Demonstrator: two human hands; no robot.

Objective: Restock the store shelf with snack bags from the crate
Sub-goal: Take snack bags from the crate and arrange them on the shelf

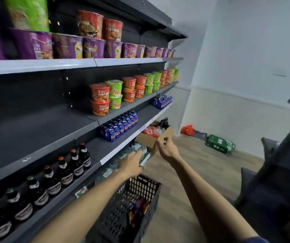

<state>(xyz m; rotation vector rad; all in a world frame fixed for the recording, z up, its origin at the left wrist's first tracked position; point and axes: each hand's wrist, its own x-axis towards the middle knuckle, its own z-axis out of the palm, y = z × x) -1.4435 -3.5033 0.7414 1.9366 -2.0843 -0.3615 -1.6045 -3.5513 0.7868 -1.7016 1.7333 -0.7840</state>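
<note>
Taking the black slatted crate [123,213] on the floor as the landmark: up and to its left the dark store shelf [53,130] carries a row of dark bottles [65,171], with blue cans [119,127] one level up and noodle cups [100,99] above those. Inside the crate lies a snack bag [138,211], orange and purple, well below both hands. Just above the crate's far rim the left hand [132,163] rests flat, fingers straight, on green-wrapped packs [137,149] on the lowest shelf, its grip apart. Further right, the right hand [167,148] hangs in the air with loosely curled fingers, holding nothing, before a cardboard box [151,139]
</note>
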